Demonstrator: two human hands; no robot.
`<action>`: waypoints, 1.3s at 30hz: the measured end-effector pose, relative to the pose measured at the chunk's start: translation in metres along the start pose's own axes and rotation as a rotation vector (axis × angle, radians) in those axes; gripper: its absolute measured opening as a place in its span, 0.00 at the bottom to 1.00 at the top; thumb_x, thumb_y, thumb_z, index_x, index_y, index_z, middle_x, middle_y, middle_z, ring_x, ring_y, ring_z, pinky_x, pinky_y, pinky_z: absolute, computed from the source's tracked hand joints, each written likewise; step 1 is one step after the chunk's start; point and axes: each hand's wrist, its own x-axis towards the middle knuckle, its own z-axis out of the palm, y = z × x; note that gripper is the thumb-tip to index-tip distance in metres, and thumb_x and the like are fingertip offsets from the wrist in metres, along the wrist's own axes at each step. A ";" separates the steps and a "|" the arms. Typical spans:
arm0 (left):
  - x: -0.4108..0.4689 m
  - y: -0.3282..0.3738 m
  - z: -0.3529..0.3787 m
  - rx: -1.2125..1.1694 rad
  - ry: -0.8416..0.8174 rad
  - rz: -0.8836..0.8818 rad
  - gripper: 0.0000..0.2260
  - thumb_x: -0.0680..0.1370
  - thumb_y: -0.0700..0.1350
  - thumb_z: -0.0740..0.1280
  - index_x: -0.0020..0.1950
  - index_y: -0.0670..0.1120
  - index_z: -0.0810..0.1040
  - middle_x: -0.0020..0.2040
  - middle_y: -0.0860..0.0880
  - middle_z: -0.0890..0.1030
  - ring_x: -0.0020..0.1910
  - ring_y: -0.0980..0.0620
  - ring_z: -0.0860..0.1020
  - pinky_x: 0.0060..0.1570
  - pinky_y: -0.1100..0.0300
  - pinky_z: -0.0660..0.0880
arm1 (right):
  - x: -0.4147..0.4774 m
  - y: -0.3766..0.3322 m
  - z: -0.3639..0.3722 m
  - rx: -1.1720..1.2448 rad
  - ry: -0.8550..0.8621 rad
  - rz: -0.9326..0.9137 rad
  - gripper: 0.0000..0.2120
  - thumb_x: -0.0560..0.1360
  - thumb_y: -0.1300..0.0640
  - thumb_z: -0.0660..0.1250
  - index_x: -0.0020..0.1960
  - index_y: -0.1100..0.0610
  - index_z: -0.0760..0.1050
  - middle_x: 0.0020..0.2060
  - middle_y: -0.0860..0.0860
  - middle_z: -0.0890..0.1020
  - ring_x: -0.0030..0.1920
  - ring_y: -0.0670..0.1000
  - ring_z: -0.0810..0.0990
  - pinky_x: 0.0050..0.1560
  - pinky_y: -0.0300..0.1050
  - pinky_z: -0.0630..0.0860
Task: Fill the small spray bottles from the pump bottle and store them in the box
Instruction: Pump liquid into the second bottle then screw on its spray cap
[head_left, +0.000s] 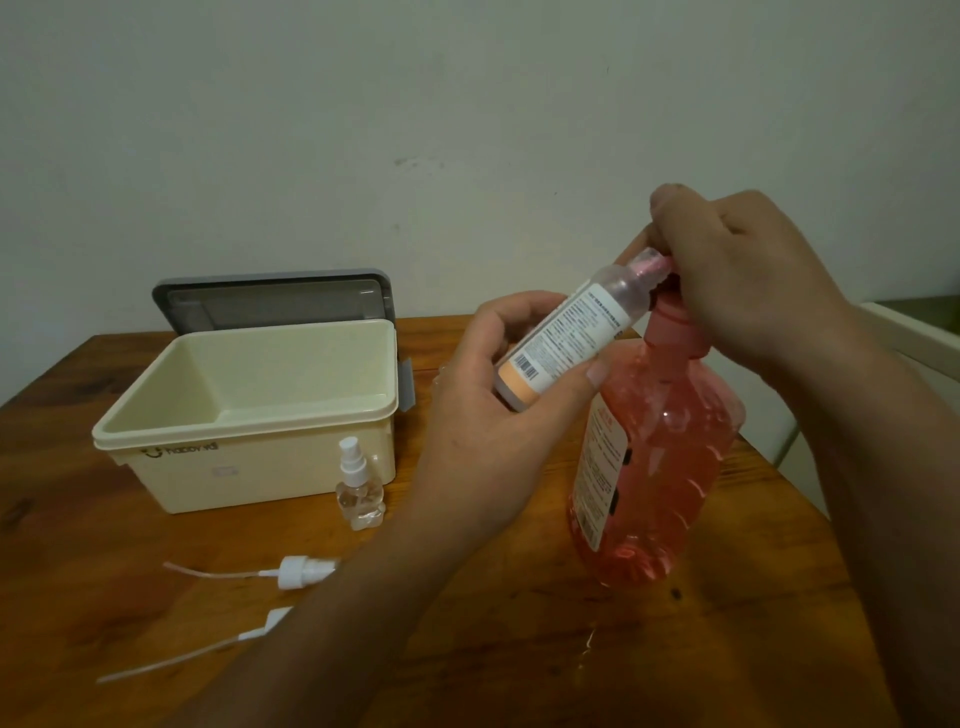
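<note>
Spray bottle (571, 332) tilted, gripped by left hand (483, 415); right hand (743, 270) clasps pump bottle (660, 467) top.

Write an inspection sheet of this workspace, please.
Surface: wooden table, a possible wet streak near the front.
Job's things: pump bottle upright with pink liquid; labelled bottle tilted, mouth at the pump spout; small spray bottle capped, standing before the open box.
Clutter: two detached spray heads with tubes; grey lid propped behind the box.
Hands: left hand holds the labelled bottle; right hand grips the pump bottle's top.
Cables: nothing seen.
Surroundings: plain wall behind; white furniture at right.
</note>
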 end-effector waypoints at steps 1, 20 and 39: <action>-0.001 0.000 0.000 -0.001 -0.001 -0.005 0.17 0.72 0.44 0.72 0.56 0.56 0.72 0.47 0.60 0.78 0.50 0.65 0.79 0.39 0.73 0.75 | -0.001 0.002 0.001 -0.002 0.002 0.000 0.25 0.81 0.54 0.52 0.32 0.61 0.76 0.24 0.50 0.78 0.27 0.49 0.71 0.30 0.44 0.67; -0.001 0.001 -0.004 -0.060 0.049 -0.040 0.20 0.68 0.49 0.73 0.58 0.51 0.75 0.49 0.55 0.80 0.49 0.57 0.82 0.40 0.67 0.78 | -0.004 0.003 -0.001 -0.002 -0.055 -0.011 0.29 0.84 0.48 0.48 0.37 0.57 0.81 0.20 0.41 0.76 0.24 0.41 0.72 0.24 0.31 0.65; -0.006 0.001 -0.007 -0.092 0.001 -0.040 0.18 0.74 0.41 0.70 0.61 0.56 0.75 0.52 0.62 0.79 0.53 0.60 0.80 0.43 0.67 0.78 | -0.002 -0.001 -0.002 -0.016 -0.035 0.011 0.28 0.83 0.50 0.49 0.38 0.61 0.80 0.22 0.46 0.77 0.25 0.42 0.71 0.30 0.42 0.67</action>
